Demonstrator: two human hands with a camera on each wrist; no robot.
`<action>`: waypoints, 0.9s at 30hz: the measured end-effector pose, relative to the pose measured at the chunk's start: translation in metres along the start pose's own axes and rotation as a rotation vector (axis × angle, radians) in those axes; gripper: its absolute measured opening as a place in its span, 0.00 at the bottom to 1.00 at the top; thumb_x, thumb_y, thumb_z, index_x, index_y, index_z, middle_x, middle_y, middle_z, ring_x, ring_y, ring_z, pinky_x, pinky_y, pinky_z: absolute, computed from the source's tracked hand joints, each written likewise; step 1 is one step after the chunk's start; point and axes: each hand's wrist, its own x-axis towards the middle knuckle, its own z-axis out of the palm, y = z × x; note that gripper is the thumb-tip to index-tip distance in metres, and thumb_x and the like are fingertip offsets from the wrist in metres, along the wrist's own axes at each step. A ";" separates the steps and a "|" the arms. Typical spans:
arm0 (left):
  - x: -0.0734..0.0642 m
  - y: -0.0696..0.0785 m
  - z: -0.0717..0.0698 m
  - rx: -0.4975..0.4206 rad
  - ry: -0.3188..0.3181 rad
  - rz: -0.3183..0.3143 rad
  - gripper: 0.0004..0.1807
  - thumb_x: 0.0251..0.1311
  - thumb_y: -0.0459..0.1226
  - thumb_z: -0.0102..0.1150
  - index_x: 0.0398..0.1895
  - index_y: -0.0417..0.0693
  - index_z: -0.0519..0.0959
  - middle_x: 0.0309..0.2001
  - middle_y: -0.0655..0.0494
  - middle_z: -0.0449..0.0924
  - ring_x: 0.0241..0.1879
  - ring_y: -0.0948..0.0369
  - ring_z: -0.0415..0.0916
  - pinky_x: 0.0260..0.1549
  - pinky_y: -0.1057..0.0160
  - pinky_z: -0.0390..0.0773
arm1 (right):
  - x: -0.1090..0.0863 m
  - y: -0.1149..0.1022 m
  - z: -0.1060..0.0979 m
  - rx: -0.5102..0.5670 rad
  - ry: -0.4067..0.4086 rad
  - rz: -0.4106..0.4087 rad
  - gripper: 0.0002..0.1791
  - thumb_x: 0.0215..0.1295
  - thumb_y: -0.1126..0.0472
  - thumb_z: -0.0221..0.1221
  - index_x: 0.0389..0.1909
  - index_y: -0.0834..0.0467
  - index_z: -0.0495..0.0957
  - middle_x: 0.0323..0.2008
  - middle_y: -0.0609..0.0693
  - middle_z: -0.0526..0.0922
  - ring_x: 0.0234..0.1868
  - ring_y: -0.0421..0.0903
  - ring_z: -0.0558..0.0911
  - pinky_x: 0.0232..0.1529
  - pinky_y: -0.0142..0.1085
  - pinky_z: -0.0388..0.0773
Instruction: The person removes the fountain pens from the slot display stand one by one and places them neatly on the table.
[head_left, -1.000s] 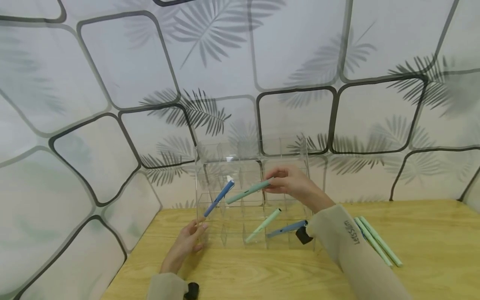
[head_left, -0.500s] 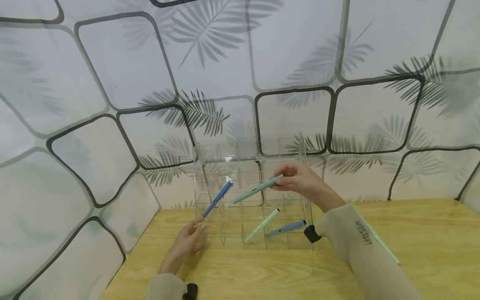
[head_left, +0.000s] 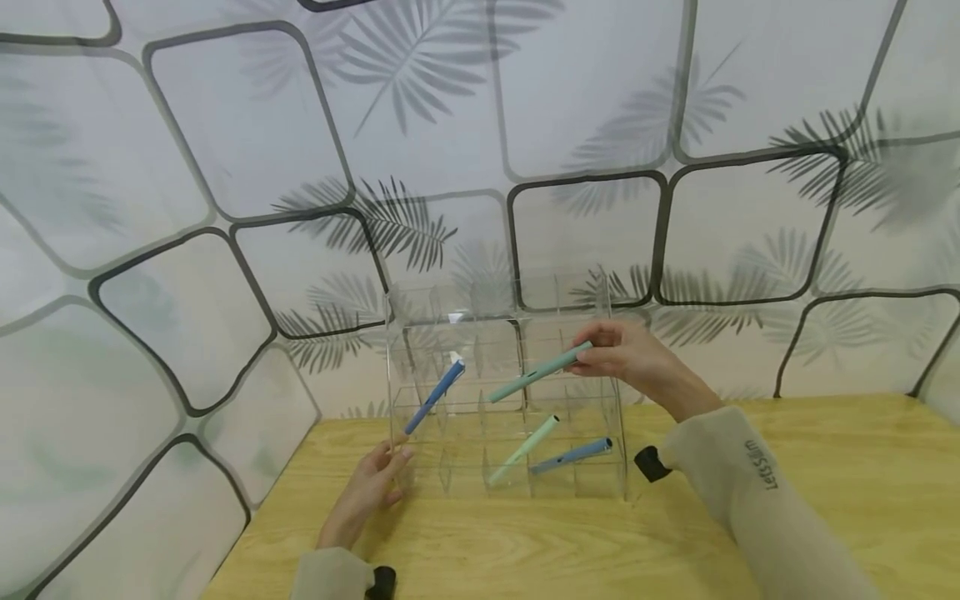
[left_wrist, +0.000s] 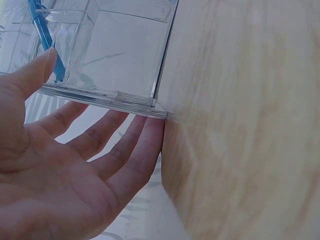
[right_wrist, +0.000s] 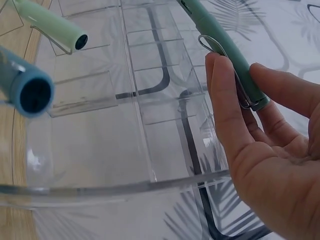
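Note:
A clear acrylic organizer [head_left: 495,317] with rows of compartments stands upright on the table. My right hand [head_left: 630,358] pinches a teal-green pen [head_left: 536,373] near its capped, clip end, slanted in front of the upper right compartments. In the right wrist view, thumb and fingers close on either side of the cap. My left hand [head_left: 367,483] holds the organizer's lower left side, thumb toward the front and fingers along the outer wall. A blue pen [head_left: 435,397] leans in a left compartment. Lower down tilt a pale green pen [head_left: 525,450] and a grey-blue pen [head_left: 572,456].
The organizer stands on a wood-grain table [head_left: 480,542]. Behind it is a pale wall covering [head_left: 585,242] with leaf prints and dark rounded outlines. The right sleeve [head_left: 757,500] crosses the table's right part, and a black wrist strap [head_left: 652,464] shows at its cuff.
My right hand has moved right and slightly up with the teal-green pen. Its sleeve now covers the pale green pens seen on the table's right side. My left hand stays in place.

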 end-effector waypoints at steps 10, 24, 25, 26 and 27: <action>0.000 0.001 -0.001 -0.004 0.006 -0.007 0.29 0.77 0.43 0.53 0.75 0.39 0.64 0.68 0.29 0.65 0.66 0.40 0.64 0.41 0.57 0.80 | -0.007 -0.002 -0.014 -0.021 -0.002 -0.048 0.07 0.71 0.77 0.55 0.44 0.66 0.78 0.39 0.55 0.83 0.43 0.47 0.87 0.52 0.43 0.81; 0.001 -0.001 0.000 0.003 0.006 0.007 0.33 0.75 0.48 0.56 0.74 0.39 0.65 0.68 0.30 0.66 0.66 0.41 0.65 0.41 0.58 0.80 | -0.020 -0.002 -0.036 -0.013 0.020 -0.037 0.09 0.71 0.75 0.57 0.44 0.59 0.80 0.39 0.53 0.84 0.42 0.48 0.87 0.51 0.43 0.81; 0.002 -0.001 0.000 0.003 0.006 0.007 0.32 0.75 0.47 0.55 0.74 0.39 0.65 0.68 0.30 0.66 0.66 0.41 0.65 0.41 0.57 0.80 | -0.021 -0.002 -0.038 -0.014 0.020 -0.037 0.10 0.71 0.75 0.57 0.43 0.58 0.81 0.39 0.53 0.84 0.42 0.48 0.87 0.51 0.42 0.81; 0.002 -0.001 0.000 0.001 0.007 0.007 0.31 0.75 0.47 0.55 0.74 0.39 0.65 0.68 0.30 0.66 0.65 0.41 0.65 0.41 0.57 0.80 | -0.022 -0.002 -0.040 -0.012 0.019 -0.038 0.09 0.71 0.75 0.57 0.44 0.59 0.81 0.39 0.52 0.84 0.42 0.48 0.87 0.50 0.42 0.82; 0.002 -0.002 0.000 0.001 0.007 0.007 0.31 0.76 0.46 0.54 0.74 0.39 0.65 0.68 0.30 0.66 0.65 0.42 0.65 0.41 0.57 0.80 | -0.023 -0.002 -0.041 -0.013 0.017 -0.039 0.10 0.72 0.74 0.57 0.44 0.58 0.81 0.39 0.52 0.84 0.42 0.48 0.87 0.50 0.42 0.82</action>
